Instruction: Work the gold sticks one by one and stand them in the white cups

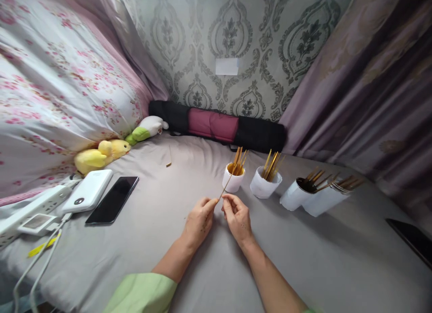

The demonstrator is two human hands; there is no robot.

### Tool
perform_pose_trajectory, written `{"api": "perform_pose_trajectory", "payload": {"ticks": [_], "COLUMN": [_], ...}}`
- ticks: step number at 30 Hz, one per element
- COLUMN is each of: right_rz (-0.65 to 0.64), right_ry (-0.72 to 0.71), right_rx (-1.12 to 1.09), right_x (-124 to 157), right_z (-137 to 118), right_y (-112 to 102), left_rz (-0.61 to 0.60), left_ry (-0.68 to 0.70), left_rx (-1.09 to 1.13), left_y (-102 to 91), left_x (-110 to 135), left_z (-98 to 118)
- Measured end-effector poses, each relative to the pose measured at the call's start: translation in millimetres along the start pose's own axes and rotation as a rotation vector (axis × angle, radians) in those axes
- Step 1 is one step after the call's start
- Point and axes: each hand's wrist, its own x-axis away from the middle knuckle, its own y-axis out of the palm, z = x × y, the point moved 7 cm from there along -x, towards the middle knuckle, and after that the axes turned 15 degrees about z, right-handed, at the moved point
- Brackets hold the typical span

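Between thumb and fingers, my left hand (200,218) pinches a thin brown stick (228,180), which slants up and away past the nearest cup. My right hand (238,217) is closed beside it, thumb and fingertips pressed together close to the stick's lower end. Whatever those right fingertips hold is too small to make out. Beyond my hands stands a white-wrapped cup (232,183) with several thin sticks in it. To its right are a second white cup (265,187), a dark-lined cup (294,197) and another white container (326,203), each holding sticks.
Left on the grey sheet (151,241) are a black phone (113,200), a white power bank (89,191), a power strip (33,212) with cables and plush toys (103,156). A small brown piece (168,164) lies farther back. A black-and-maroon roll (212,124) lines the wall.
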Motion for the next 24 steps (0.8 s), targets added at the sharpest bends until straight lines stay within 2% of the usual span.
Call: {"api": "perform_pose_trajectory", "payload": {"ticks": [5, 13, 24], "right_rz": [0.004, 0.004, 0.029], "right_ry": [0.015, 0.024, 0.013], "right_rx": [-0.029, -0.034, -0.029], "right_x": [0.5, 1.8, 0.0], "right_z": [0.6, 3.5, 4.0], "right_y": [1.3, 1.0, 0.5], "left_rz": [-0.012, -0.084, -0.074], "left_ry": [0.035, 0.015, 0.047], "left_rx": [-0.04, -0.134, -0.204], "left_y": [0.4, 1.3, 0.7], "left_x": [0.3, 0.7, 1.3], "left_z": [3.6, 7.5, 8.7]}}
